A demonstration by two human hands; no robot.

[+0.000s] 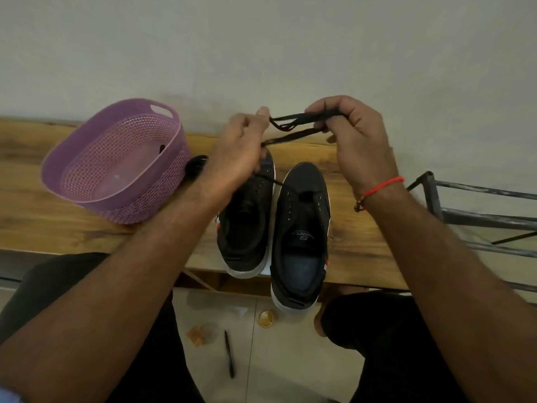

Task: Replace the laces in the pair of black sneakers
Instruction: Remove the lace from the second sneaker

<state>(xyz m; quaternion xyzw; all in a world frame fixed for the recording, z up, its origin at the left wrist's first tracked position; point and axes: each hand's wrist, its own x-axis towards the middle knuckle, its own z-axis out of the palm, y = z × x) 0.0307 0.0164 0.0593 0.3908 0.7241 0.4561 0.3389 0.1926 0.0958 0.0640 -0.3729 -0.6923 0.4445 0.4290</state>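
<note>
— While both hands are up over the shoes, what does each one hold?
— Item one: left hand (241,146), fingers curled, pinching a black lace (293,128). Item two: right hand (353,135), fingers curled round the same lace at its other end. The lace runs folded in several strands between the two hands, above the far edge of the wooden surface (43,205).

— And the shoes?
— Item three: left shoe (247,225), black with a white sole, standing on the surface, toe toward the wall, partly under the left hand. Item four: right shoe (302,228), same make, just beside it, heel hanging over the near edge. A thin strand of lace trails from the left hand down to the eyelets of the right shoe.

— Anything else logged?
— Item five: purple basket (110,170), perforated walls, on the surface left of the shoes. Item six: a small black bundle (196,167) touching the basket's right wall; what it is cannot be told. Item seven: red thread (380,189) on the right wrist. Item eight: metal rack (476,216) at the right. Item nine: pen (229,354) on the floor.
</note>
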